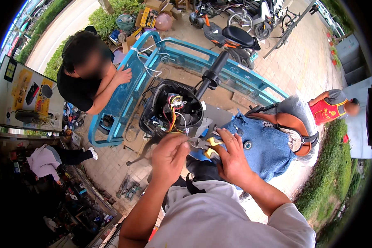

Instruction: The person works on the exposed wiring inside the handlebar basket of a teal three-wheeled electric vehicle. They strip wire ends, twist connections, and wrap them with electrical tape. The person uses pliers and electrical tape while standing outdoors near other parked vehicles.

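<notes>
My right hand (232, 156) is closed round the yellow-and-grey handles of a pair of pliers (213, 141). Their metal jaws point left and reach the fingertips of my left hand (169, 153), which is pinched together. A thin wire (186, 123) runs down to those fingertips; its end is too small to make out. Just beyond both hands is the open black front housing (151, 111) of an electric scooter, with red, yellow and white wires (175, 109) and connectors loose inside. A black handlebar grip (219, 64) sticks up at its far right.
Behind the housing stands a blue metal cargo bed (227, 68), with a person (84, 74) leaning on its left rail. A blue cloth cover (256, 144) and brown seat (293, 126) lie to the right. Parked scooters (237, 37) stand farther back. Tools (130, 188) lie on the paving.
</notes>
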Available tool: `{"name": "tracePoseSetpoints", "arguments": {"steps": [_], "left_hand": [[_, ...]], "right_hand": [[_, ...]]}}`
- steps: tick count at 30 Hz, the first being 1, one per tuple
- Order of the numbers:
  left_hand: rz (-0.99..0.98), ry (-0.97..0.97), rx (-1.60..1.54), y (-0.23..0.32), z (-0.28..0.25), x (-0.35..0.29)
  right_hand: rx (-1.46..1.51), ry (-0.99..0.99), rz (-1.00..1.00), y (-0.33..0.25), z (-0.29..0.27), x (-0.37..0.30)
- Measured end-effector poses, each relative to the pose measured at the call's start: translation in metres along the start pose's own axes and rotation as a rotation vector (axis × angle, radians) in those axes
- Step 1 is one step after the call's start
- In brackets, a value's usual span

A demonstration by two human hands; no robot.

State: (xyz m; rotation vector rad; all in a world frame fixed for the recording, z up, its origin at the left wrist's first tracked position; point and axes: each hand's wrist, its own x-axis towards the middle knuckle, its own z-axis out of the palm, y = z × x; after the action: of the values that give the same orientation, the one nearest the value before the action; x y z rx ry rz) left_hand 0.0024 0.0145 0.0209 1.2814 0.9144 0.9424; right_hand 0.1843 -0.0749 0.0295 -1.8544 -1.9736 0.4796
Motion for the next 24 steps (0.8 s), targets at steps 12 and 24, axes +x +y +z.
{"name": "tracePoseSetpoints", "arguments": {"steps": [12,24], "left_hand": [[0.095,-0.092,0.348,0.01,-0.006,0.003],[0.077,-0.131,0.443,0.02,-0.009,0.009]], "right_hand": [[0.04,0.059,-0.032,-0.005,0.004,0.01],[0.188,-0.008,-0.039,-0.003,-0.004,0.013]]}}
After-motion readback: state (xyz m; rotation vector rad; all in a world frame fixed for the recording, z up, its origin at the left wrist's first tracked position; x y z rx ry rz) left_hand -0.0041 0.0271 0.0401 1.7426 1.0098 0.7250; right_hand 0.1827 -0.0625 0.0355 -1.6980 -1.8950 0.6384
